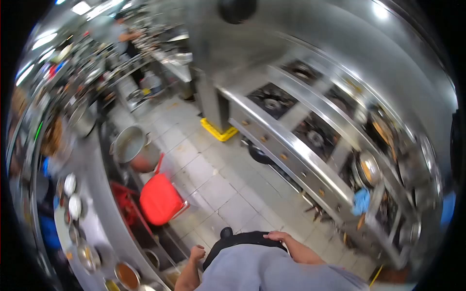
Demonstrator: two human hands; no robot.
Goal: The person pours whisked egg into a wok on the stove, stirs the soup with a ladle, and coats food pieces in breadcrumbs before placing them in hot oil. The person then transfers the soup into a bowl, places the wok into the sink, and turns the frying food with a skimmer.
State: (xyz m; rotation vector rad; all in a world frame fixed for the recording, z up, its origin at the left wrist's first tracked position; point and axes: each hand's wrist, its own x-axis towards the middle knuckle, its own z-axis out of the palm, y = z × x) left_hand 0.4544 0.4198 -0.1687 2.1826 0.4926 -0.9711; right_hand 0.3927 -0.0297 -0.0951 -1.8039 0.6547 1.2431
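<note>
My left hand (197, 252) hangs at my left side with its fingers curled closed, and nothing shows in it. It is apart from the counter on that side. My right hand (277, 236) rests at my waist, touching the edge of my black garment (242, 238); its fingers look stretched along the cloth, partly blurred. Ahead on the left stands a red chair (160, 200), beyond the reach of both hands. To my right runs a steel stove (296, 160) with several burners.
A large pot (130, 145) stands beyond the chair. The left counter (104, 213) holds white bowls (74, 206) and a container of brown sauce (127, 275). A pan (367, 169) and a blue cloth (360, 201) lie on the stove. A yellow-based pillar (218, 131) and a person (125, 39) are farther off.
</note>
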